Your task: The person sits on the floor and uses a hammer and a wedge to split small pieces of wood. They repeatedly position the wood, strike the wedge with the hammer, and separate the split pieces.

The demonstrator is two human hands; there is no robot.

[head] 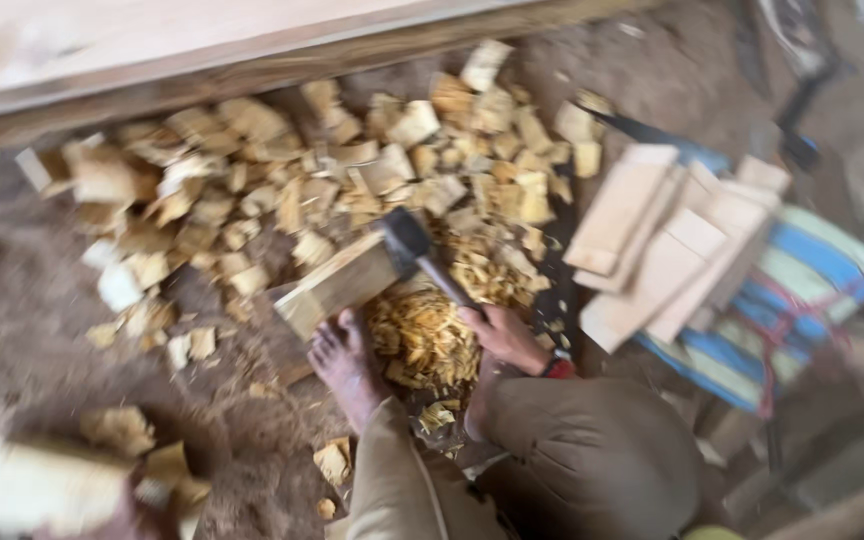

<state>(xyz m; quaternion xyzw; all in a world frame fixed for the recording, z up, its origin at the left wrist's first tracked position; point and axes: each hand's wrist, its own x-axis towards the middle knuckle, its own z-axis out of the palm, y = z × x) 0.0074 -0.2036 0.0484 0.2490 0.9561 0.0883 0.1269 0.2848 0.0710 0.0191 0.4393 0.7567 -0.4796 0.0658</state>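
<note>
My right hand (pixel 504 337) grips the wooden handle of a small dark-headed hatchet (pixel 409 241). The hatchet head rests against the end of a pale rectangular wood block (pixel 337 285) lying on the ground. My bare foot (pixel 345 362) presses on the near end of that block. A heap of yellow shavings (pixel 424 340) lies between foot and hand. At the bottom left my left hand (pixel 124 522), badly blurred, seems to hold a pale wood piece (pixel 32 487) close to the camera.
Many chopped wood offcuts (pixel 282 170) are strewn over the dirt floor ahead. A long timber beam (pixel 202 50) runs across the top. On the right, cut wooden slats (pixel 667 245) are stacked on a blue and green striped seat (pixel 812 275).
</note>
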